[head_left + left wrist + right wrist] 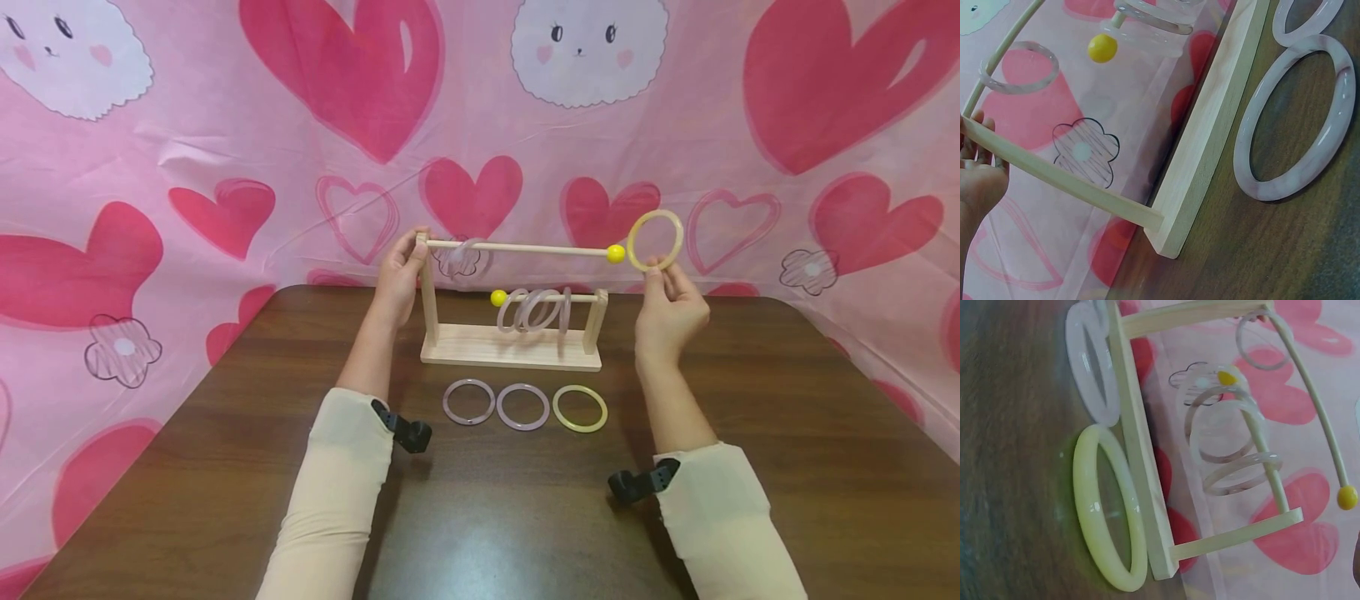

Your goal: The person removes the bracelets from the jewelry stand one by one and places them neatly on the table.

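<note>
My left hand point(397, 279) grips the top of the tall left post of a wooden stand point(510, 357); the left wrist view shows its fingers behind the post. A pale translucent bangle point(1022, 89) hangs on the upper rod point(540, 248) near that hand. Between thumb and fingers my right hand point(671, 312) pinches a yellow bangle point(655, 213) by its lower edge. That bangle stands upright just right of the yellow bead point(616, 253) at the rod's free end, and the rod is not through it. Several pale bangles point(564, 312) hang on the lower rod.
In front of the stand, two pale purple bangles point(468, 422) and a yellow-green bangle point(580, 429) lie flat in a row on the brown table point(480, 508). Another yellow bead point(498, 297) caps the lower rod's left end. A pink heart-print cloth point(300, 142) hangs behind.
</note>
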Motion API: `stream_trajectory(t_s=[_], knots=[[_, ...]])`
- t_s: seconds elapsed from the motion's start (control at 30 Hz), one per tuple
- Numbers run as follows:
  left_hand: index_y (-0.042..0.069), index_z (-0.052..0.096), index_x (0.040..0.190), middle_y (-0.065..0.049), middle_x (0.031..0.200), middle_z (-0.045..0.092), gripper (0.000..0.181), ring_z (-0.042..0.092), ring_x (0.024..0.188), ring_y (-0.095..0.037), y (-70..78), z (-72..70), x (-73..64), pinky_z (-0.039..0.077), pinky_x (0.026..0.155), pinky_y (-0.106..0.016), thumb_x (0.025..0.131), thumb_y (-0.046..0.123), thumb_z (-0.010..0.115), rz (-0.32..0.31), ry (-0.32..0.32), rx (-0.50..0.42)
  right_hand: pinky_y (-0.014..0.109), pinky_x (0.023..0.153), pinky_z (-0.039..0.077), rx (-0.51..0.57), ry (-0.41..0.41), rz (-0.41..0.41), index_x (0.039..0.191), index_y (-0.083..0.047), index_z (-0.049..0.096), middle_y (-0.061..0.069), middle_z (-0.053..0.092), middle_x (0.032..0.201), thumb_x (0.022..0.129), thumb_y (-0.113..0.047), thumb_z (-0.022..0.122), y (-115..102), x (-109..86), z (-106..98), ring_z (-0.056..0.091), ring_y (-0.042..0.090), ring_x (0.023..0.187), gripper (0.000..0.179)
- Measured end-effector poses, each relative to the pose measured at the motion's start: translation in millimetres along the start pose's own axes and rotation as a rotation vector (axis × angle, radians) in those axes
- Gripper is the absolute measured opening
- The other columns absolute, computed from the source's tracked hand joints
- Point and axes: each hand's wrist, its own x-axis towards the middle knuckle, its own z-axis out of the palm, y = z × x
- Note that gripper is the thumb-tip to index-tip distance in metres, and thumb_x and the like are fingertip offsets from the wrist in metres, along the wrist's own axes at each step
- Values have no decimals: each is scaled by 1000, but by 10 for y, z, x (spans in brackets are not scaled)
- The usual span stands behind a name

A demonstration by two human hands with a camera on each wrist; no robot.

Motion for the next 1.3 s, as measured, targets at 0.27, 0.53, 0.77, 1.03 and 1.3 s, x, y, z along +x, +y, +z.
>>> stream_trajectory(t_s=[0.27,0.53,0.77,1.03,1.3], knots=[[-5,44,127,-26,133,39,33,43,113,-13,0,-8,5,31,99,-27,97,6,42,-7,-3,0,22,66,52,145,-25,190,96,5,69,10,69,83,83,7,59,-80,3,-4,66,13,76,17],[-6,42,128,-24,130,43,34,44,110,-12,-9,-10,9,31,98,-27,97,6,42,-3,-2,0,28,65,52,320,-97,360,85,4,67,14,68,80,83,8,60,-107,16,-34,68,17,72,8],[-5,43,129,-23,132,42,34,44,109,-12,-3,-15,10,32,97,-26,97,7,42,-21,-4,-1,31,67,51,401,-162,453,86,9,66,16,68,78,82,11,57,-147,75,-111,68,20,69,10],[-5,42,131,-17,127,48,35,45,109,-12,-4,-18,17,33,96,-27,97,6,43,-22,-1,3,31,63,52,429,-230,498,84,8,67,18,68,75,80,13,59,-187,174,-230,68,22,67,10],[-5,41,131,2,107,54,36,46,104,-10,-13,-20,26,34,95,-25,97,6,42,-26,6,-6,32,63,52,443,-276,556,83,9,67,19,67,74,80,16,57,-187,237,-338,68,24,68,13]])
